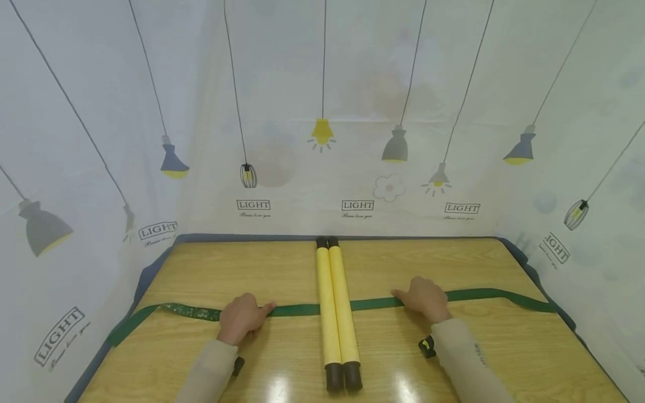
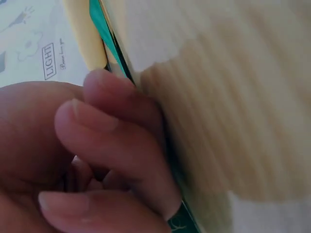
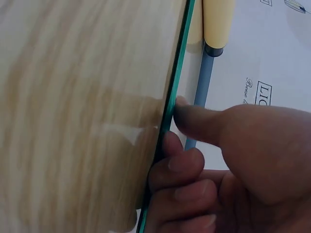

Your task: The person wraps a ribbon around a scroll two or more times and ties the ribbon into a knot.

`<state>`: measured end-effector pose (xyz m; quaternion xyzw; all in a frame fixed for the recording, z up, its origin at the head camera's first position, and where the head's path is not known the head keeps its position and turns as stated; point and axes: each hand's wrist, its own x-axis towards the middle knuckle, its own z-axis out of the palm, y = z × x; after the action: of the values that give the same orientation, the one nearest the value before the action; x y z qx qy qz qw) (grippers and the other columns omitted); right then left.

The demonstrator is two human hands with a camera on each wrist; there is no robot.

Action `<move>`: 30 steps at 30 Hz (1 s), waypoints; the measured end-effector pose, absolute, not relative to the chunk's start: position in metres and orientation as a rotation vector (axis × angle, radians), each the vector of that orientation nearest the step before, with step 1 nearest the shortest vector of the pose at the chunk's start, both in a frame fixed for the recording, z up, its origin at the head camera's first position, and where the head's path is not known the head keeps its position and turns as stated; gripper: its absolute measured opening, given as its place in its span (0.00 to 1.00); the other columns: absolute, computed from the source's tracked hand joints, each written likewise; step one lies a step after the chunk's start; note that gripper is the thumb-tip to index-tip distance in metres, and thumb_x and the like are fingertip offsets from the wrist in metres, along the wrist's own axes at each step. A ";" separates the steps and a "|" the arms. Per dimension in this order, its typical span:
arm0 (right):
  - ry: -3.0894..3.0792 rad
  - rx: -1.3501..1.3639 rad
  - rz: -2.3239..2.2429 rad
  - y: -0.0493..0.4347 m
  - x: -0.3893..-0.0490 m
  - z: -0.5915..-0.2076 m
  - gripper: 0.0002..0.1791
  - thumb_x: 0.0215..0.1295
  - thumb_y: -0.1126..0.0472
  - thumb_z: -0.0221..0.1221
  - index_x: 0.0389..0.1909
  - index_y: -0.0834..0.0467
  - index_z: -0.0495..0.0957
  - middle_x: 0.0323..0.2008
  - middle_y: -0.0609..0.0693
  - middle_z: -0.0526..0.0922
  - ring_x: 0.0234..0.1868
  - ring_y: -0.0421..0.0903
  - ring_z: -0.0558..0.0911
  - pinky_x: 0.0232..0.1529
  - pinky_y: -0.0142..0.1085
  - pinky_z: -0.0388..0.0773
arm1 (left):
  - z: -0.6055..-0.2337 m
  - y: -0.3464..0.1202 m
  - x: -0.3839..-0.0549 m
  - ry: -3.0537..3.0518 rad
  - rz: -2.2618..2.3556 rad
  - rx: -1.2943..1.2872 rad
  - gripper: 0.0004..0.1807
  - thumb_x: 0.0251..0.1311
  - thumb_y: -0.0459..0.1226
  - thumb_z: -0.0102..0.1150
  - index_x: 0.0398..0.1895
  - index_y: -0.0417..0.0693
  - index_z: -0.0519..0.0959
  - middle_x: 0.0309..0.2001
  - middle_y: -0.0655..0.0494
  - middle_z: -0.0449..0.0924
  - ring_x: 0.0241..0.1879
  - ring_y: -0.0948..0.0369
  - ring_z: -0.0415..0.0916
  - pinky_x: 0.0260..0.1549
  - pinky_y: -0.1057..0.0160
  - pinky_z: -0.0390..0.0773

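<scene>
Two yellow batons point(image 1: 335, 313) with dark end caps lie side by side down the middle of the wooden table. A long green strap point(image 1: 297, 310) runs crosswise beneath them and reaches toward both sides. To the left of the batons, my left hand point(image 1: 244, 316) rests on the strap, fingers curled and thumb pointing inward. The left wrist view has the strap point(image 2: 104, 29) passing behind the bent fingers point(image 2: 116, 141). My right hand point(image 1: 425, 296) presses on the strap at the right. In the right wrist view its thumb and curled fingers point(image 3: 180, 189) touch the strap's same face point(image 3: 171, 104).
The wooden table point(image 1: 242, 358) has a dark blue edge point(image 1: 242, 238) along its back and sides. White sheeting point(image 1: 302, 56) printed with hanging lamps and the word LIGHT encloses it. Whitish marks point(image 1: 191, 311) show on the strap's left stretch.
</scene>
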<state>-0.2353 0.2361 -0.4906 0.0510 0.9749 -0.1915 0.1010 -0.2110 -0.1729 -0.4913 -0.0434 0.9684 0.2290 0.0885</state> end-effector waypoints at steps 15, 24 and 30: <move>2.831 0.175 -0.456 0.226 -0.237 -0.486 0.28 0.76 0.41 0.55 0.19 0.56 0.73 0.16 0.45 0.60 0.18 0.39 0.59 0.22 0.32 0.56 | -0.488 -0.175 -0.217 2.828 0.747 -0.061 0.28 0.71 0.49 0.61 0.12 0.46 0.81 0.09 0.57 0.77 0.11 0.62 0.76 0.12 0.70 0.63; 2.825 0.167 -0.406 0.228 -0.234 -0.480 0.30 0.75 0.39 0.55 0.17 0.55 0.71 0.15 0.45 0.59 0.17 0.38 0.58 0.20 0.30 0.54 | -0.483 -0.167 -0.220 2.815 0.665 -0.056 0.28 0.72 0.47 0.60 0.12 0.46 0.80 0.09 0.57 0.77 0.10 0.63 0.76 0.12 0.72 0.62; 2.828 0.128 -0.471 0.224 -0.237 -0.485 0.27 0.77 0.46 0.54 0.17 0.54 0.69 0.18 0.46 0.62 0.19 0.39 0.60 0.22 0.31 0.57 | -0.485 -0.167 -0.225 2.776 0.676 -0.074 0.26 0.72 0.46 0.60 0.14 0.46 0.81 0.09 0.59 0.76 0.10 0.66 0.72 0.13 0.71 0.61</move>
<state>-0.2370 0.2239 -0.4849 0.0441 0.9763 -0.1625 0.1357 -0.2245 -0.1674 -0.4850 -0.0257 0.9616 0.2341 0.1413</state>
